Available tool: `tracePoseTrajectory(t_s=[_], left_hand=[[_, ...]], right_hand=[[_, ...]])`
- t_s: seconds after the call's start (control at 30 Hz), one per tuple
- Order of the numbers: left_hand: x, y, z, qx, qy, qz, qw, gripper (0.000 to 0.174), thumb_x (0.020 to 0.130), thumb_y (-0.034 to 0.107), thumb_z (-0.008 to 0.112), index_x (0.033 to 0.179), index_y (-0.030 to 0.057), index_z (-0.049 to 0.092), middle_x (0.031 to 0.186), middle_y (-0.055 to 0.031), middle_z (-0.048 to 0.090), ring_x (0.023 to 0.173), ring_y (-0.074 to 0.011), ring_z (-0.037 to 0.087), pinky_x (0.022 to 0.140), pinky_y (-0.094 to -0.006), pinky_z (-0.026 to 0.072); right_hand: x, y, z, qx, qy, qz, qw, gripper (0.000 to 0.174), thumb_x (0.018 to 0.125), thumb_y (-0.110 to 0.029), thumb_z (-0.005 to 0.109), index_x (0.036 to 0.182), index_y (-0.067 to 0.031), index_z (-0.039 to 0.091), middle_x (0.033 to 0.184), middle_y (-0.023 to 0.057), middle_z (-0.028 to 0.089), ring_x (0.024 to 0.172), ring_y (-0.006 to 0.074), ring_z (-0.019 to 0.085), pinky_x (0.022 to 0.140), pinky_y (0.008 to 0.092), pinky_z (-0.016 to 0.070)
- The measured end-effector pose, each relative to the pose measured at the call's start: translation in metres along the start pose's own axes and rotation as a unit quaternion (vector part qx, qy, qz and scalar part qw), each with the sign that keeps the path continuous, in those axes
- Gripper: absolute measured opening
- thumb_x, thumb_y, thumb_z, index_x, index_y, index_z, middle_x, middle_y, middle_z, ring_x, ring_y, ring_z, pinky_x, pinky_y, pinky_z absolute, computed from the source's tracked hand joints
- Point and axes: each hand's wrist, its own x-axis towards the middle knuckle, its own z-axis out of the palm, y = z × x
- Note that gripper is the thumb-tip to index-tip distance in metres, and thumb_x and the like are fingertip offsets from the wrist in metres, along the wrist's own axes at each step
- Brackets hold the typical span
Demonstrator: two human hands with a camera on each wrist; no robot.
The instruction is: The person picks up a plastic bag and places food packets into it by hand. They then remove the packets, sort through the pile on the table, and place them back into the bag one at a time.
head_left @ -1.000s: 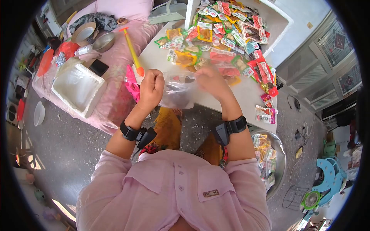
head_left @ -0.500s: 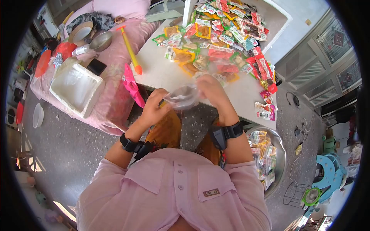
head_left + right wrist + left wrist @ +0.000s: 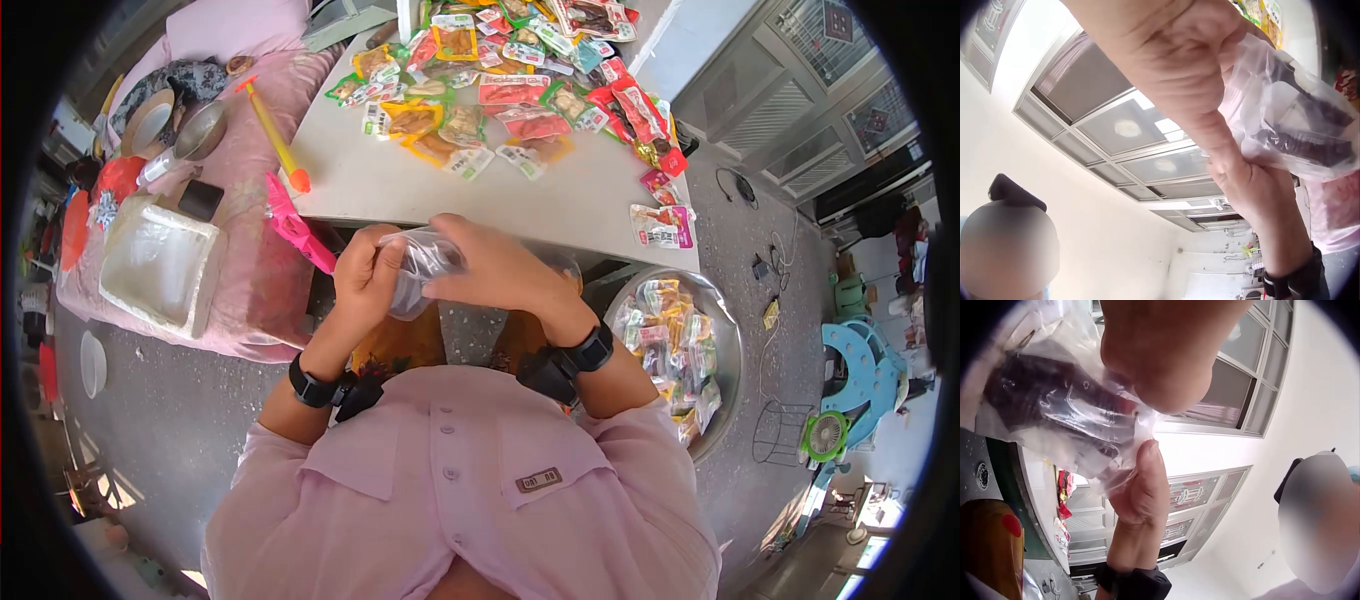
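Note:
A clear plastic bag (image 3: 422, 268) is between both hands at the table's near edge. Dark contents show through the bag (image 3: 1066, 406) in the left wrist view and through the bag (image 3: 1297, 119) in the right wrist view. The left hand (image 3: 364, 276) pinches the bag's left side, thumb up. At the other side, the right hand (image 3: 495, 268) grips the bag's edge, its thumb low against the plastic. Colourful sealed food packets (image 3: 515, 90) lie spread over the white table (image 3: 350, 180) beyond the hands.
A metal basin (image 3: 728, 400) of packets stands on the floor at the right. On the pink bed at the left are a white foam box (image 3: 160, 265), metal bowls and a black phone (image 3: 201, 200). A pink item (image 3: 296, 222) and a yellow stick (image 3: 272, 135) lie near the table's left edge.
Both hands have drawn closer together and turned the bag. The right hand has moved left and now lies across it. The view has shifted, so the table sits further left.

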Motion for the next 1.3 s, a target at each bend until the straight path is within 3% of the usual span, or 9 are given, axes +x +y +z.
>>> tracePoseTrajectory(t_s=[0.1, 0.33, 0.53, 0.6, 0.73, 0.77, 0.87, 1.0, 1.3], left_hand=[[-0.007, -0.001, 0.004, -0.056, -0.026, -0.001, 0.998, 0.007, 0.083, 0.007, 0.049, 0.086, 0.0003, 0.049, 0.081, -0.0069, 0.054, 0.066, -0.0080, 0.047, 0.059, -0.0212, 0.0400], [-0.016, 0.002, 0.012, -0.056, -0.090, 0.038, 0.994, 0.005, 0.084, 0.005, 0.046, 0.085, 0.0003, 0.048, 0.085, -0.0089, 0.054, 0.070, -0.0103, 0.049, 0.064, -0.0219, 0.0401], [-0.017, -0.003, 0.022, 0.011, -0.092, 0.034, 0.995, 0.005, 0.084, 0.005, 0.045, 0.086, 0.0010, 0.048, 0.086, -0.0059, 0.052, 0.068, -0.0072, 0.046, 0.062, -0.0202, 0.0389], [-0.018, -0.007, 0.023, 0.016, -0.100, 0.046, 0.994, 0.005, 0.084, 0.005, 0.045, 0.087, 0.0011, 0.048, 0.086, -0.0060, 0.052, 0.068, -0.0072, 0.046, 0.061, -0.0203, 0.0391], [-0.011, -0.003, 0.017, -0.148, -0.216, -0.091, 0.961, 0.023, 0.080, 0.008, 0.053, 0.100, 0.0002, 0.045, 0.089, -0.0055, 0.052, 0.080, -0.0129, 0.049, 0.073, -0.0250, 0.0402], [-0.009, -0.002, 0.017, -0.166, -0.237, -0.128, 0.949, 0.046, 0.073, 0.012, 0.062, 0.110, -0.0004, 0.040, 0.095, -0.0053, 0.051, 0.087, -0.0138, 0.049, 0.078, -0.0259, 0.0391], [0.004, -0.002, 0.007, -0.122, -0.425, -0.247, 0.862, 0.062, 0.066, 0.012, 0.067, 0.117, -0.0018, 0.035, 0.100, -0.0061, 0.051, 0.092, -0.0135, 0.048, 0.082, -0.0261, 0.0376], [-0.010, -0.013, 0.014, -0.041, -0.490, -0.294, 0.820, 0.048, 0.063, 0.009, 0.066, 0.107, 0.0004, 0.048, 0.099, -0.0060, 0.054, 0.091, -0.0131, 0.049, 0.080, -0.0266, 0.0381], [-0.043, -0.017, 0.037, -0.012, -0.454, -0.244, 0.857, 0.032, 0.067, 0.008, 0.062, 0.098, 0.0023, 0.054, 0.091, -0.0064, 0.057, 0.084, -0.0148, 0.053, 0.075, -0.0267, 0.0409]], right_hand=[[-0.005, -0.002, -0.004, -0.011, -0.076, 0.040, 0.996, 0.036, 0.066, -0.024, 0.062, 0.090, 0.0006, 0.052, 0.087, 0.0165, 0.054, 0.082, 0.0303, 0.052, 0.072, 0.0359, 0.0403], [-0.025, 0.023, 0.014, 0.035, -0.044, 0.012, 0.998, 0.028, 0.069, -0.020, 0.058, 0.087, 0.0001, 0.053, 0.081, 0.0158, 0.054, 0.080, 0.0318, 0.052, 0.070, 0.0390, 0.0403], [-0.044, 0.020, 0.039, 0.075, 0.134, -0.064, 0.986, 0.026, 0.067, -0.018, 0.057, 0.084, 0.0008, 0.052, 0.076, 0.0176, 0.055, 0.078, 0.0346, 0.053, 0.069, 0.0410, 0.0410], [-0.048, 0.023, 0.040, 0.089, 0.107, -0.042, 0.989, 0.023, 0.068, -0.016, 0.056, 0.083, 0.0006, 0.052, 0.077, 0.0182, 0.054, 0.077, 0.0350, 0.053, 0.068, 0.0407, 0.0411], [-0.053, 0.043, 0.042, 0.105, 0.062, -0.010, 0.992, 0.024, 0.070, -0.015, 0.056, 0.087, -0.0005, 0.052, 0.080, 0.0171, 0.054, 0.075, 0.0332, 0.054, 0.065, 0.0386, 0.0413], [-0.054, 0.046, 0.043, 0.109, 0.069, -0.008, 0.992, 0.023, 0.070, -0.015, 0.055, 0.088, -0.0006, 0.052, 0.080, 0.0169, 0.054, 0.074, 0.0329, 0.054, 0.064, 0.0382, 0.0414], [-0.059, 0.051, 0.043, 0.143, 0.074, -0.008, 0.987, 0.021, 0.069, -0.012, 0.053, 0.087, -0.0003, 0.052, 0.080, 0.0163, 0.054, 0.074, 0.0323, 0.054, 0.063, 0.0370, 0.0416], [-0.068, 0.055, 0.042, 0.153, 0.070, 0.000, 0.986, 0.021, 0.069, -0.010, 0.050, 0.088, 0.0000, 0.052, 0.079, 0.0156, 0.053, 0.074, 0.0317, 0.053, 0.063, 0.0366, 0.0417], [-0.093, 0.068, 0.057, 0.146, 0.072, 0.033, 0.986, 0.019, 0.070, -0.011, 0.050, 0.086, -0.0005, 0.052, 0.078, 0.0157, 0.053, 0.073, 0.0303, 0.053, 0.064, 0.0358, 0.0412]])
